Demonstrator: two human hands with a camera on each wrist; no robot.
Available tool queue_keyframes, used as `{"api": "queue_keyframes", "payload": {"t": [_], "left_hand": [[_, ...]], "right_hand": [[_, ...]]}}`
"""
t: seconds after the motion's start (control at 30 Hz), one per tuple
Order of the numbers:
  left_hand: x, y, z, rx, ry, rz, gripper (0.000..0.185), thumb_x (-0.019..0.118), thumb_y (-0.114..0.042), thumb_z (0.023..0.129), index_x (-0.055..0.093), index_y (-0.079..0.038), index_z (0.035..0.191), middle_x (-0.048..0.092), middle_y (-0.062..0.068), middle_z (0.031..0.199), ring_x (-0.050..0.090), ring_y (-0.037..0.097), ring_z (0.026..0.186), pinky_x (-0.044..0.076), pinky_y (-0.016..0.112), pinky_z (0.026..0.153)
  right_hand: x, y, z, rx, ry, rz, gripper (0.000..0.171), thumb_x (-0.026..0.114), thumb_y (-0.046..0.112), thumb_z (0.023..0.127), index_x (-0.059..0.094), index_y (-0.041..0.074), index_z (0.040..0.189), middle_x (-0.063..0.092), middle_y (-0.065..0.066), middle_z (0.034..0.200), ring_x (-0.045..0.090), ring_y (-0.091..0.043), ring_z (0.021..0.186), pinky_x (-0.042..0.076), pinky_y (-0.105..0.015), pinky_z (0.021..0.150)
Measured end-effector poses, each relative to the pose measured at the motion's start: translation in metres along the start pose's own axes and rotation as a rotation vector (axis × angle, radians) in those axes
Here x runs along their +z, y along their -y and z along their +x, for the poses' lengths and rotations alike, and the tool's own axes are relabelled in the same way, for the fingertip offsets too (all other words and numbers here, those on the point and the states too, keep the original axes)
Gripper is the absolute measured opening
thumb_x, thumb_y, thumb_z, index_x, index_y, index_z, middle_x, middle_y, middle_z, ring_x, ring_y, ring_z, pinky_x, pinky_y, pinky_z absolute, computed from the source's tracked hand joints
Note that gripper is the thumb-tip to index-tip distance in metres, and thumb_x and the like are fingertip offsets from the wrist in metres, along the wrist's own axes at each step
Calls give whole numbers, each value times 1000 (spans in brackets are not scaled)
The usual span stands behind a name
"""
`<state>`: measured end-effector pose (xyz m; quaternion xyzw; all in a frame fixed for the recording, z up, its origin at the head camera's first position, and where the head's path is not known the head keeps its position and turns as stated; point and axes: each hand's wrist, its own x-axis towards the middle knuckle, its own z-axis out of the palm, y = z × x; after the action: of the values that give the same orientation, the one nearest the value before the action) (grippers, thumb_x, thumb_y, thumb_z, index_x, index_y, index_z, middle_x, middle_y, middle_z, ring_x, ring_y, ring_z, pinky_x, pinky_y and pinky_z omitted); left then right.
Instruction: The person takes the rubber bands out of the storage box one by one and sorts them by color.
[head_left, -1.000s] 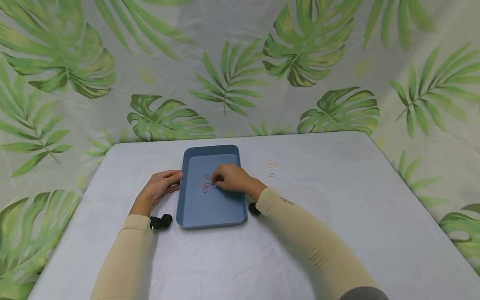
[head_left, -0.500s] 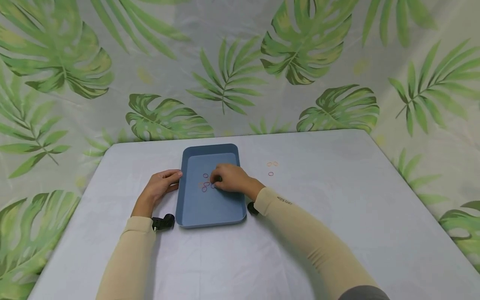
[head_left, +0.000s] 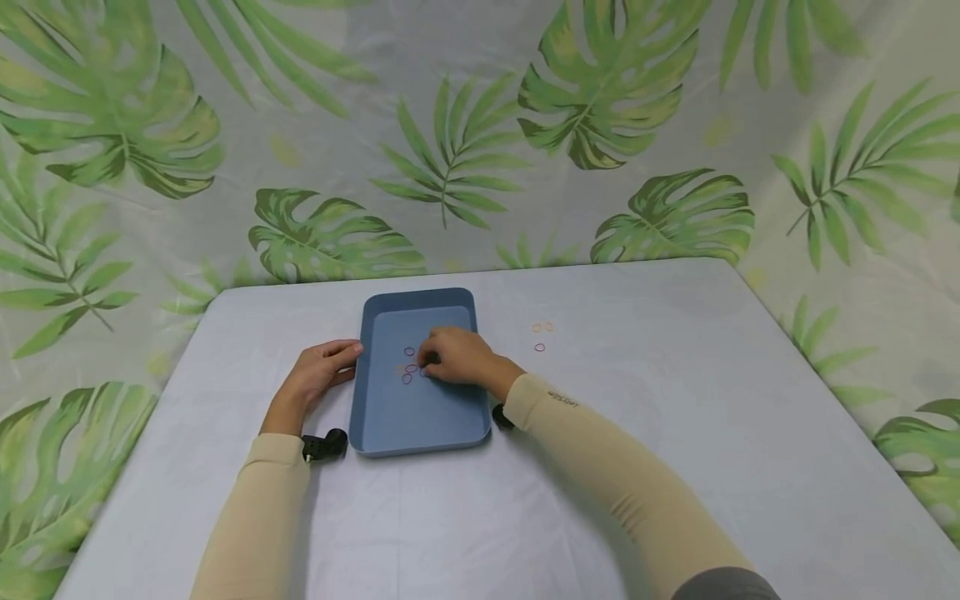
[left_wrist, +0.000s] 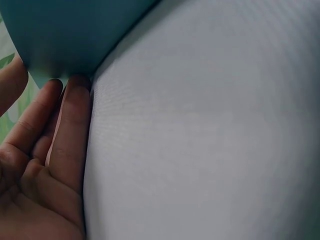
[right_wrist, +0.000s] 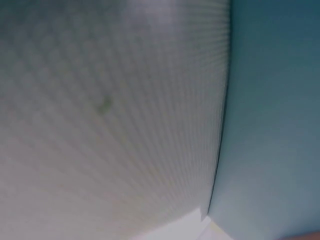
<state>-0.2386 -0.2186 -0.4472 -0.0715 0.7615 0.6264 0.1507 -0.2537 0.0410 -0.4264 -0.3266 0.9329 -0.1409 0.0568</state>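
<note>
My left hand (head_left: 324,371) is at the left side of a blue tray (head_left: 420,429), thumb at the rim. In the left wrist view its straight fingers (left_wrist: 70,135) lie against the tray's outer wall (left_wrist: 75,35). Inside the tray, my right hand (head_left: 453,357) reaches down with curled fingers. A small bluish ring like a rubber band (head_left: 423,372) shows at the fingertips, partly hidden; I cannot tell if it is pinched. Several similar loops lie just left of these fingers, among them a dark red one (head_left: 408,352) and a pinkish-red one (head_left: 407,378).
On the white-covered table (head_left: 637,375), right of the tray, lie two orange loops (head_left: 537,327) and a red loop (head_left: 540,347). A leaf-printed cloth (head_left: 480,167) hangs behind the table. The right wrist view mostly shows tablecloth and the tray's outer wall (right_wrist: 275,115).
The head view has shifted slightly. Both hands keep nearly the same places, the left at the tray's side and the right over the loops.
</note>
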Motion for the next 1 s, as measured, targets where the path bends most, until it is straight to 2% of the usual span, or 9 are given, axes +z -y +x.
{"api": "queue_keyframes", "payload": {"t": [0.2, 0.37, 0.5, 0.6, 0.77, 1.0], "left_hand": [[0, 1, 1, -5, 6, 0, 60, 62, -31, 99, 46, 1, 146, 48, 18, 148, 60, -9, 95, 56, 13, 89], [0, 1, 2, -4, 2, -10, 59, 63, -30, 99, 46, 2, 146, 51, 16, 144, 61, -8, 94, 57, 13, 88], [-1, 1, 1, -7, 4, -22, 59, 63, -29, 99, 46, 2, 146, 51, 16, 143, 61, -9, 92, 57, 12, 86], [-3, 2, 1, -1, 11, -20, 60, 62, -29, 99, 45, 3, 146, 52, 16, 141, 61, -9, 92, 57, 12, 86], [-3, 3, 2, 1, 15, -18, 59, 62, -29, 99, 45, 3, 147, 51, 18, 145, 61, -9, 93, 57, 13, 88], [-2, 2, 2, -1, 15, -16, 57, 61, -28, 100, 46, 2, 146, 45, 22, 150, 60, -8, 95, 57, 13, 88]], "right_hand": [[0, 1, -2, 7, 9, -12, 15, 69, 29, 95, 76, 24, 106, 66, 2, 109, 62, -14, 100, 56, -32, 88], [-1, 0, -2, 5, 1, 10, 10, 70, 28, 94, 76, 23, 99, 65, 1, 105, 60, -15, 94, 56, -32, 83], [-2, -2, -1, 0, 12, 50, 8, 71, 28, 93, 75, 21, 96, 65, 1, 102, 58, -14, 91, 54, -30, 81], [-5, -4, 1, -19, 13, 128, 8, 71, 24, 93, 76, 18, 95, 67, 0, 101, 60, -14, 91, 54, -28, 81], [-23, -8, -3, -64, -38, 237, 7, 71, 19, 92, 76, 14, 93, 71, -3, 102, 65, -18, 94, 56, -26, 82], [-56, -30, -22, -91, -105, 226, 5, 73, 18, 91, 77, 15, 91, 70, -2, 97, 64, -18, 90, 57, -31, 82]]}}
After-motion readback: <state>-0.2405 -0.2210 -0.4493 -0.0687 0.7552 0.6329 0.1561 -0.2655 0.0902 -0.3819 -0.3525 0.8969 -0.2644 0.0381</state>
